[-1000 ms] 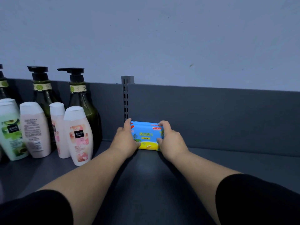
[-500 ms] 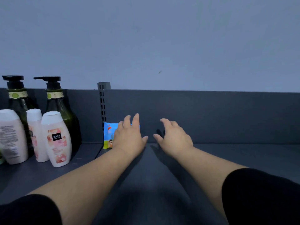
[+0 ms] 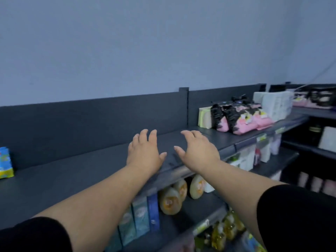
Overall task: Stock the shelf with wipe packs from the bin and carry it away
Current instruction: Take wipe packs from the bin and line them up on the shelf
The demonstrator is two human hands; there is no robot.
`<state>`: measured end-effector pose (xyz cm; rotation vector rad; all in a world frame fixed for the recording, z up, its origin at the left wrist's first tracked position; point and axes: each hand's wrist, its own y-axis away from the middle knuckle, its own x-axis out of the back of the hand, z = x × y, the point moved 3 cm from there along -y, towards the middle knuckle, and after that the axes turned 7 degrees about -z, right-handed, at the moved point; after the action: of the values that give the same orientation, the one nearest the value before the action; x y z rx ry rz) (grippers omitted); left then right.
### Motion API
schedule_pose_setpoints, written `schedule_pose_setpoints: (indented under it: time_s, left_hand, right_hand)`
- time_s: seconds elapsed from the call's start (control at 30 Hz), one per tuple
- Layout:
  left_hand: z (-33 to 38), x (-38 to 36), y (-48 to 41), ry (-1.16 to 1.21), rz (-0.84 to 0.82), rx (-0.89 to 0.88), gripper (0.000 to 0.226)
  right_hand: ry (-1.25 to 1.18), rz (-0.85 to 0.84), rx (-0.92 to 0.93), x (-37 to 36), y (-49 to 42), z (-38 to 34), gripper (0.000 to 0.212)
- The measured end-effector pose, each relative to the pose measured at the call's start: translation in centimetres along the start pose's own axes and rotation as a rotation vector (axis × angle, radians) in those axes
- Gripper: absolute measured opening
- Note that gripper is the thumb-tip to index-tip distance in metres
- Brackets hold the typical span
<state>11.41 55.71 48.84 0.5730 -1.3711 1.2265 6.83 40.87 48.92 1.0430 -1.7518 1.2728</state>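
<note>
A pale blue-grey wall (image 3: pixel 145 42) fills the upper half of the view. Below it the dark grey top shelf (image 3: pixel 72 179) runs from the left edge up toward the right, backed by a low dark panel (image 3: pixel 91 120). Two bare forearms in black sleeves reach out over the shelf. Under its front lip, a lower shelf holds teal and blue boxes (image 3: pixel 140 219) beside round cream-coloured packs (image 3: pixel 171 200), all blurred. Further right on the top shelf lie pink-and-black packs (image 3: pixel 241 119), with white wrapped bundles (image 3: pixel 276 104) behind them. The left hand (image 3: pixel 143 153) and right hand (image 3: pixel 198 151) are side by side, palms down, near the shelf's front edge; both have their fingers spread loosely and hold nothing. Whether they touch the shelf is unclear. One blue-and-yellow wipe pack (image 3: pixel 5 163) stands on the shelf against the panel at the far left, well apart from both hands.
</note>
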Motion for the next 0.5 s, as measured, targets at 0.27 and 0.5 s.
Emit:
schedule_pose_setpoints:
  time_s: [0.27,0.5]
  left_hand:
    - [23.2,-9.0,4.7,0.086,-0.14,-0.229,0.077]
    - [35.2,-16.9,7.8,0.12,-0.292,-0.4,0.075]
  right_hand:
    - [0.089,-0.036,-0.306,6.0,13.2,22.9,0.06]
    - [0.092,-0.058,-0.545,6.5,21.3,35.3,0.06]
